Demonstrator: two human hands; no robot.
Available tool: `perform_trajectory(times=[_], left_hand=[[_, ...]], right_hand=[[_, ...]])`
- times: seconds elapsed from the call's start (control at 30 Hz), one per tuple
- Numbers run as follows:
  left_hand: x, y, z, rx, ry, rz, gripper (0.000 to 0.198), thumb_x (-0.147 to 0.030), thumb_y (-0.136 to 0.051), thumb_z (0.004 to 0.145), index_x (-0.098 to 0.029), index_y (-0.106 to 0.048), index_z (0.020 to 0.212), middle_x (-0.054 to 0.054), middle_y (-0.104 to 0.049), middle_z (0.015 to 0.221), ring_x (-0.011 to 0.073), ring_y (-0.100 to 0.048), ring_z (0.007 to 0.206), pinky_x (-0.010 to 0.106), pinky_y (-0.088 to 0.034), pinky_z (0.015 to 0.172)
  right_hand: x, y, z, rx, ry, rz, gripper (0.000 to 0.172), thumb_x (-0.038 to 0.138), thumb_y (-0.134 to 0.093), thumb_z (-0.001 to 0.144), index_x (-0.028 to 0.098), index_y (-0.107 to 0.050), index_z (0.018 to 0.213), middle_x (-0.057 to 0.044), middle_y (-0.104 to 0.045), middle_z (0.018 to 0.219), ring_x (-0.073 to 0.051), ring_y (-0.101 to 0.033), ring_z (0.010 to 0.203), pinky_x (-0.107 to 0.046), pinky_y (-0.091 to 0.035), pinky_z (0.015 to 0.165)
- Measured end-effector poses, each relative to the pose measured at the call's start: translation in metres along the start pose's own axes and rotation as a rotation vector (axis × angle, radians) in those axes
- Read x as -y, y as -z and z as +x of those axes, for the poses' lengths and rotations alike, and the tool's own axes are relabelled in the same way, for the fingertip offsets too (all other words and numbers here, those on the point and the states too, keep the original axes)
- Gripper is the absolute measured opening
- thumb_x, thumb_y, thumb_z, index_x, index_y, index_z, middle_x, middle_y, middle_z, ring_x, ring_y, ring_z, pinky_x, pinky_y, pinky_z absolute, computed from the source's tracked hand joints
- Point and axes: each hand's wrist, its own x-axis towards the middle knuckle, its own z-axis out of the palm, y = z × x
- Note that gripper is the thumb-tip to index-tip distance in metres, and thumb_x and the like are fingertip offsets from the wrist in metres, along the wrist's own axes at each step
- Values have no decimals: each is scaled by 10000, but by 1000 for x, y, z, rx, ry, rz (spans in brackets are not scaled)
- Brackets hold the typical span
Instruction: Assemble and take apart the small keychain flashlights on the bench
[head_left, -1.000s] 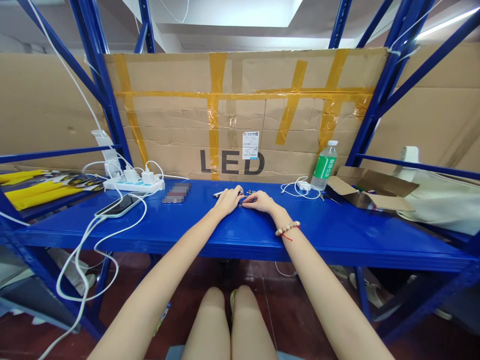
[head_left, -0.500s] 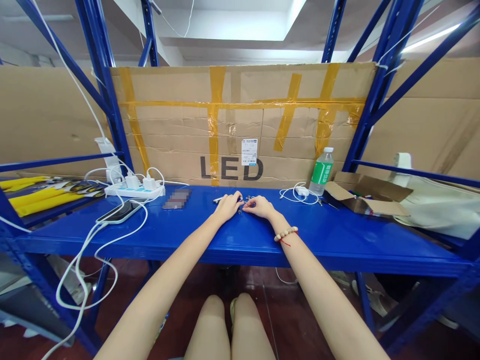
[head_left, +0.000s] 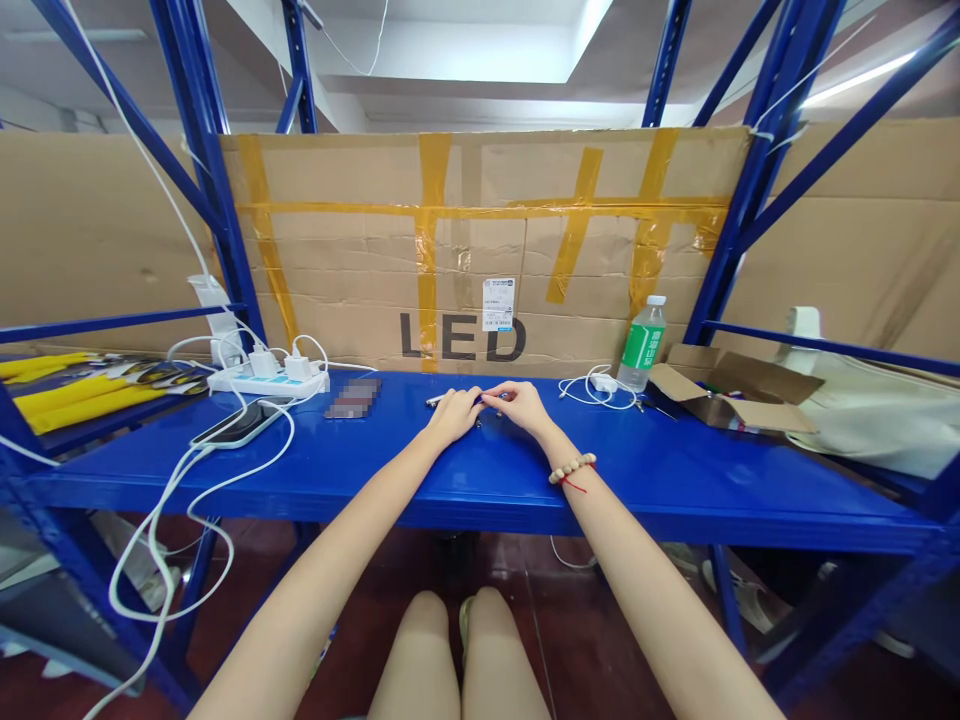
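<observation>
Close together over the blue shelf top (head_left: 480,470), both of my hands work at the middle, fingertips meeting. My left hand (head_left: 453,416) rests low with its fingers bent inward, closed on something too small to make out. From the right, my right hand (head_left: 519,402) pinches at the same spot, and what lies between its fingertips is hidden. A slim metallic piece (head_left: 433,402) sticks out just left of my left hand. Tiny dark and shiny parts (head_left: 480,423) lie on the surface below the fingers. A beaded bracelet (head_left: 571,467) circles my right wrist.
A power strip (head_left: 259,380) with chargers, a phone (head_left: 238,424) and trailing white cables stand at left. To the right are a coiled white cable (head_left: 600,388), a green-labelled bottle (head_left: 643,345) and an open cardboard box (head_left: 739,390). A cardboard wall (head_left: 360,270) rises behind.
My right hand has risen slightly and its fingers have moved up and left against my left fingertips. Small parts below it show more on the surface. My left hand stays nearly in place.
</observation>
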Motion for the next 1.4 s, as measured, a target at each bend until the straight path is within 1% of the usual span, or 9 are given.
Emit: perform_trajectory(times=[0.17,0.33,0.5,0.57,0.63,0.93,1.07,1.27,1.4], left_hand=[[-1,1,-1,-10,24,10,192,-251,-347,913,-179,-510,984,85,-659,977,225,-597,948,333,-382,847],[-2,0,0,-31,99,23,205,-279,-335,917,-177,-503,975,96,-662,942,235,-598,939,350,-369,845],[-2,1,1,-42,164,22,217,-297,-324,919,-177,-499,964,90,-671,914,229,-607,917,345,-372,826],[-2,1,0,-44,174,19,223,-305,-324,919,-173,-501,955,93,-675,901,236,-610,913,352,-372,823],[-2,2,0,-48,176,14,221,-304,-324,920,-175,-501,949,93,-677,901,238,-612,915,353,-374,824],[-6,7,-4,-67,196,-3,212,-338,-351,908,-196,-508,907,69,-677,869,229,-614,891,338,-400,809],[-5,7,-4,-62,189,-24,232,-330,-327,916,-192,-511,881,77,-672,886,233,-611,892,344,-401,815],[-1,4,-3,-44,75,-99,218,-302,-300,927,-218,-496,880,31,-650,939,190,-607,899,281,-428,757],[1,2,-3,-38,19,-144,212,-316,-298,928,-231,-487,884,15,-641,923,185,-608,883,275,-438,734]], right_hand=[[0,-2,1,37,13,49,332,429,-611,714,135,-699,841,-76,-695,860,-107,-581,534,-233,-483,549],[-1,0,-1,59,-21,26,385,480,-571,737,154,-686,908,-61,-693,798,-96,-561,509,-226,-465,532],[2,-2,-5,211,-14,11,394,492,-661,632,142,-710,805,-37,-677,679,-93,-533,494,-201,-432,480],[4,-2,-6,271,6,7,371,469,-692,592,138,-718,757,-31,-672,653,-93,-525,496,-200,-425,483],[4,-2,-6,295,25,-8,334,445,-704,578,141,-720,714,-29,-671,644,-97,-527,520,-203,-422,505],[1,-1,-4,296,30,-92,237,365,-689,622,152,-714,722,-15,-666,635,-107,-549,562,-204,-419,526],[1,-1,-6,272,9,-137,193,337,-674,653,164,-708,733,-16,-677,678,-109,-578,604,-201,-436,566],[1,1,-7,182,-31,-229,210,311,-657,675,195,-700,845,-17,-692,792,-129,-600,696,-231,-446,642],[2,2,-7,189,-45,-261,132,281,-637,696,225,-715,787,-5,-701,793,-139,-602,712,-238,-443,643]])
